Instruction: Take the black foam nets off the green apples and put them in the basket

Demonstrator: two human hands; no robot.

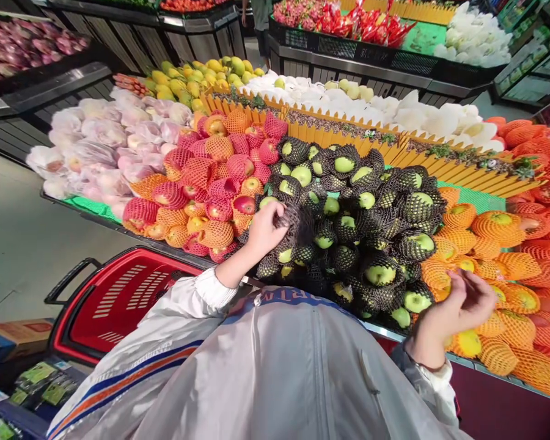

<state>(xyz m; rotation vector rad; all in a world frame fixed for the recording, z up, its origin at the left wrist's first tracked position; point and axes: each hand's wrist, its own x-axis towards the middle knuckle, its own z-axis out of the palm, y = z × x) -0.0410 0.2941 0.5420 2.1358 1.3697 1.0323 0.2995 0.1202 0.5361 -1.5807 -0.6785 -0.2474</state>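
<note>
My left hand (264, 229) is closed, thumb and fingers pinching a dark foam net (300, 223) that is blurred; whether fruit sits inside it I cannot tell. Under and around it lie green apples (379, 275) in black foam nets, heaped in the middle of the stand. Over by the yellow-orange fruit (486, 250) in orange nets, my right hand (461, 311) hangs with its fingers loosely curled and apart, and nothing shows in it.
Red apples (217, 183) in pink and orange nets lie left of the green ones, then bagged pale fruit (114, 134). A yellow picket divider (348, 131) runs behind. At the lower left stands a red shopping basket (114, 299). A person (260, 24) stands far back.
</note>
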